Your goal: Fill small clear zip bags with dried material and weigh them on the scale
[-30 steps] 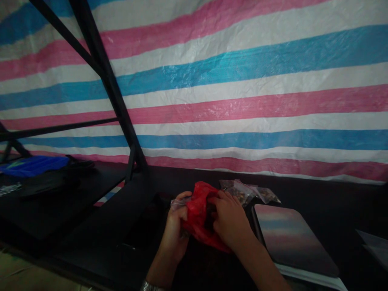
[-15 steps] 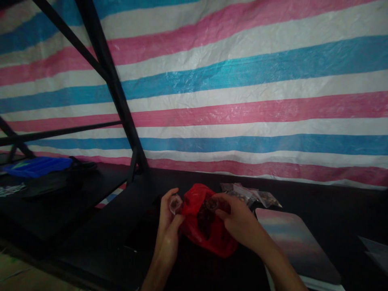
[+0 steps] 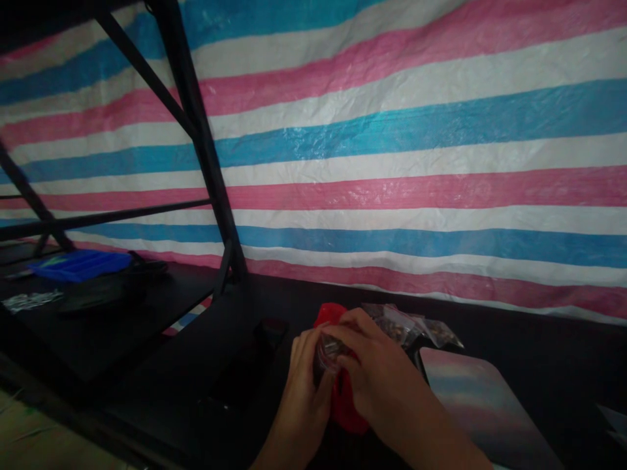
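Observation:
My left hand [image 3: 308,375] is closed around a small clear plastic bag [image 3: 329,347], held upright with its mouth facing up. Against the bag's mouth, the curled fingers of my right hand [image 3: 369,359] are closed; what they hold is hidden. Both hands are above a red plastic bag [image 3: 349,408], which shows only in part behind and below them. Its contents are covered by my hands.
Several clear bags of small brownish pieces [image 3: 399,326] lie behind my right hand. A flat, shiny rounded panel [image 3: 482,391] is at the right. Further left are a blue tray [image 3: 81,264], metal pieces [image 3: 32,300] and a black frame post [image 3: 203,143].
My right hand has come out of the red bag and moved to the small clear bag. My left hand has shifted right, over the red bag. The view has turned slightly.

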Demonstrator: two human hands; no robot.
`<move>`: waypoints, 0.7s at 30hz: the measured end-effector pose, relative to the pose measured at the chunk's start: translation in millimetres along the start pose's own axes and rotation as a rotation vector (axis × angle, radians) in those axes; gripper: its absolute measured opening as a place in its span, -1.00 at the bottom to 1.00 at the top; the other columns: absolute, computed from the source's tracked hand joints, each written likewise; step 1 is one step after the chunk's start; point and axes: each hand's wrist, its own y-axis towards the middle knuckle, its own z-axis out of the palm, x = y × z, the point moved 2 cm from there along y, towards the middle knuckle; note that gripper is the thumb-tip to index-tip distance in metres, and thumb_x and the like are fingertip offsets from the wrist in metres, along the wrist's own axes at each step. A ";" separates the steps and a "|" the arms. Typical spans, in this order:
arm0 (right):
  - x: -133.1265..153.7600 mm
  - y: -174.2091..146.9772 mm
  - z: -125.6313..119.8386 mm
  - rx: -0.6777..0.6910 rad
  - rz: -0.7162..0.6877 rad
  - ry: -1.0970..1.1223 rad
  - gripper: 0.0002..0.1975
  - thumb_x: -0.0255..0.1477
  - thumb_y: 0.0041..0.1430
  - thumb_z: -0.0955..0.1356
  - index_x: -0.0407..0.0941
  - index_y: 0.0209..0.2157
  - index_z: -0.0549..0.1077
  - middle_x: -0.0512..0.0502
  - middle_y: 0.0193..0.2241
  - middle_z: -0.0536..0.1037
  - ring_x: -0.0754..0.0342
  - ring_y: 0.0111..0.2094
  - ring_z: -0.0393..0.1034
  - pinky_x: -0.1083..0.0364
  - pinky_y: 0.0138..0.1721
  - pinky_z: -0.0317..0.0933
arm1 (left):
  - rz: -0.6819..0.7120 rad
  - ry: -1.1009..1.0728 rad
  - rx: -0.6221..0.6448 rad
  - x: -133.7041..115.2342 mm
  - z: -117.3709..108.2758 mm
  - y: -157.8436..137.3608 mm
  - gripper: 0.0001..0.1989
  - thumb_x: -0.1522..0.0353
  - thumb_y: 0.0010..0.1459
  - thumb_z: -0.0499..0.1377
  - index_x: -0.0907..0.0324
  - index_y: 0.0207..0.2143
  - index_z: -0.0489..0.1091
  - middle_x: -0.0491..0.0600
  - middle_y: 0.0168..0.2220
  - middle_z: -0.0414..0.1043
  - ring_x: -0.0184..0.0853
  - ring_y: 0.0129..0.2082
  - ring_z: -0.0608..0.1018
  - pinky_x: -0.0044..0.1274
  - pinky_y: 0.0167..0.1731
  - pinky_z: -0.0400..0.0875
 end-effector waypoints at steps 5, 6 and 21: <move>-2.7 2.4 5.3 0.027 -0.091 -0.112 -0.28 -0.83 0.12 0.19 0.01 0.18 0.54 -0.13 0.18 0.49 -0.06 0.19 0.41 -0.08 0.28 0.28 | 0.029 -0.066 0.028 -8.5 3.0 -6.9 -0.65 0.24 0.37 0.19 -0.04 0.18 0.45 0.08 0.05 0.47 -0.05 0.08 0.49 -0.25 0.11 0.39; -2.9 2.3 4.9 0.025 -0.105 -0.092 -0.28 -0.84 0.11 0.19 0.01 0.16 0.55 -0.11 0.16 0.50 -0.05 0.19 0.41 -0.07 0.29 0.28 | 0.017 -0.091 0.016 -11.5 3.6 -8.1 -0.65 0.22 0.37 0.19 -0.04 0.18 0.45 0.08 0.04 0.48 -0.05 0.07 0.49 -0.25 0.12 0.39; -2.7 1.5 -7.6 -0.069 -0.063 0.075 -0.51 -0.64 0.31 0.31 0.09 0.13 0.58 -0.07 0.11 0.57 -0.02 0.10 0.51 -0.04 0.20 0.36 | -0.139 -0.186 -0.028 -7.1 -7.2 -8.9 -0.54 0.11 0.39 0.19 -0.05 0.28 0.38 0.06 0.33 0.37 -0.05 0.36 0.37 -0.21 0.35 0.26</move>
